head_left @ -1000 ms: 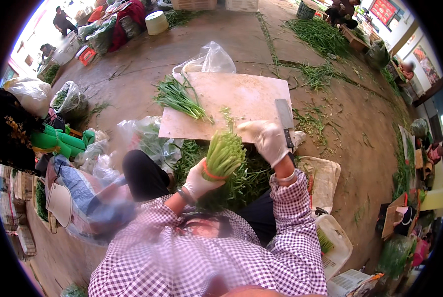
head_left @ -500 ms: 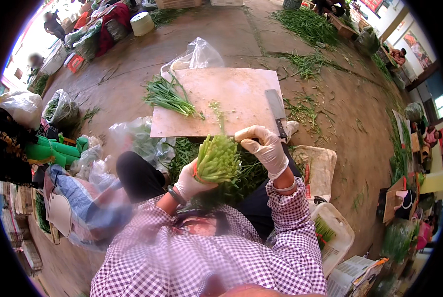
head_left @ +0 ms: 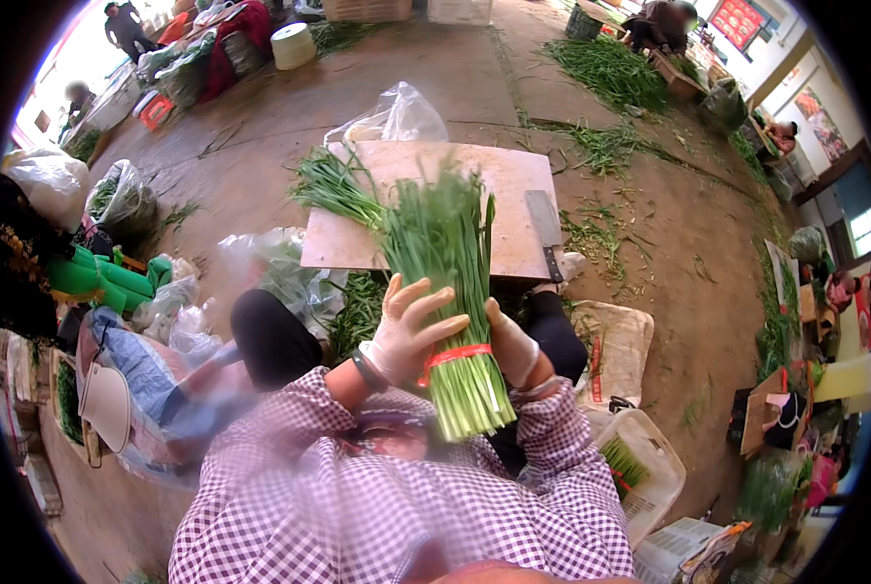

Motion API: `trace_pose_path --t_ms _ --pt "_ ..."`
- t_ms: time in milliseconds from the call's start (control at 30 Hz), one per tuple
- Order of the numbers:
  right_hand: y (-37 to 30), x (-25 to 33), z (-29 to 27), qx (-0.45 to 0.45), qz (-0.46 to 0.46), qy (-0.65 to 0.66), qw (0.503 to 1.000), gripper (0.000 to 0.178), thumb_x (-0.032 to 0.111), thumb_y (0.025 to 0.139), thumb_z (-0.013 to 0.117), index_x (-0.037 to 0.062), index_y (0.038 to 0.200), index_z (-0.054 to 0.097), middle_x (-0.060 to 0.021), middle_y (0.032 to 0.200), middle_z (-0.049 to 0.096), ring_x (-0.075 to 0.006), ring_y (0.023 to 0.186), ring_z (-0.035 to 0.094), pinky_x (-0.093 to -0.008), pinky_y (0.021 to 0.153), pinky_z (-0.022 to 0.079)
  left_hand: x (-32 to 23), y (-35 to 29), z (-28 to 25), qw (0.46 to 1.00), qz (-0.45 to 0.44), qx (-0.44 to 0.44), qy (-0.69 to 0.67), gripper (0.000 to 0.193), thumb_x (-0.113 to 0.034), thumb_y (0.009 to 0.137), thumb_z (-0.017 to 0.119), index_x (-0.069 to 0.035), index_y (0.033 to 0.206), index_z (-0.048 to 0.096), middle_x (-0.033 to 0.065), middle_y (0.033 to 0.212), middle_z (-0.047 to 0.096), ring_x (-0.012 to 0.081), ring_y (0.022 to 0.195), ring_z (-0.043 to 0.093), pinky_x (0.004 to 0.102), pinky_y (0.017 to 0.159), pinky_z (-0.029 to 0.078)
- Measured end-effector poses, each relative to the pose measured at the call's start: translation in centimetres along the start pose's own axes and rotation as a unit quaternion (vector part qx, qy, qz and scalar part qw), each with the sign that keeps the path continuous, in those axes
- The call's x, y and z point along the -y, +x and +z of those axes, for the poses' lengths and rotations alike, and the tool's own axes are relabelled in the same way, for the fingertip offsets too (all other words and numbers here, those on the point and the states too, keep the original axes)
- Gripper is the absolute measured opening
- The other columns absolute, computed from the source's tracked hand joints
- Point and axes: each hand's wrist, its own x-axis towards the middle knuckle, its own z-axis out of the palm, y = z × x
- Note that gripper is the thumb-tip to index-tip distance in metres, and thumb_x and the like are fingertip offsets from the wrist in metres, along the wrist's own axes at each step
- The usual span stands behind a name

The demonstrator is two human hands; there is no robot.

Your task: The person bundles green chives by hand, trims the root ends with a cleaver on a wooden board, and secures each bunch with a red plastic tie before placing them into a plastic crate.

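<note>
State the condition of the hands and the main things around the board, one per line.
Bunch: tied by a red band, between both hands
Left hand: gloved, spread against the bunch
Right hand: gloved, partly hidden
Knife: flat, unheld
Loose greens: untied
Board: partly covered
Clear bag: crumpled
Crate: open, greens inside

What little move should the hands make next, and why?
Maybe curl the left hand closer around the green bundle. That hand looks spread open against one side, with the right hand at the other, so a snugger hold might steady it.
</note>
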Motion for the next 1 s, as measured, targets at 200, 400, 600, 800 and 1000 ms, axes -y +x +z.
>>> trace_pose_path --t_ms 200,400,600,800,1000 --pt "0.6 -0.1 1.8 -0.066 0.017 0.059 0.996 0.040 0.031 0.096 0.059 0.0033 0.124 0.058 -0.0085 0.110 0.068 -0.0182 0.093 0.067 -0.0321 0.083 0.056 1.0 -4.2 3.6 0.974 -0.211 0.077 -0.035 0.095 -0.007 0.057 0.076 -0.012 0.145 0.040 0.0177 0.147 0.034 0.0407 0.138 0.028 0.0510 0.117 0.023" --pt "2.8 -1.5 0.0 -0.106 -0.020 -0.082 0.991 0.036 0.019 0.088 0.070 0.0034 0.120 0.060 -0.0075 0.106 0.068 -0.0185 0.090 0.067 -0.0319 0.079 0.056 2.1 -8.8 6.4 0.589 -0.628 -0.033 -0.508 0.091 -0.010 0.081 0.068 -0.008 0.155 0.016 0.0154 0.145 0.037 0.0262 0.131 0.042 0.0402 0.104 0.041" --pt "6.6 -4.8 -0.7 -0.194 -0.094 -0.374 0.902 0.043 0.013 0.082 0.076 0.0040 0.121 0.059 -0.0068 0.109 0.067 -0.0166 0.096 0.065 -0.0306 0.083 0.053 3.7 -7.4 7.5 0.410 -0.576 -0.108 -0.699 0.064 -0.026 0.092 0.068 -0.009 0.145 0.037 0.0070 0.127 0.059 0.0222 0.113 0.058 0.0401 0.098 0.047" --pt "7.7 -4.8 3.5 -0.265 -0.135 -0.648 0.701 0.084 0.034 0.073 0.080 0.0076 0.142 0.041 -0.0188 0.118 0.065 -0.0332 0.109 0.063 -0.0378 0.093 0.050 5.1 -6.3 7.0 0.218 -0.588 -0.098 -0.773 0.059 -0.052 0.094 0.056 -0.006 0.132 0.055 0.0123 0.127 0.063 0.0267 0.113 0.060 0.0423 0.102 0.046" --pt "9.1 -7.0 0.5 -0.360 -0.103 -0.616 0.693 0.064 0.023 0.074 0.076 0.0053 0.131 0.052 -0.0157 0.106 0.069 -0.0260 0.095 0.068 -0.0348 0.086 0.052 5.8 -8.4 7.9 0.180 -0.633 -0.103 -0.746 0.064 -0.063 0.085 0.060 -0.011 0.123 0.062 0.0109 0.119 0.066 0.0275 0.105 0.062 0.0451 0.096 0.049"
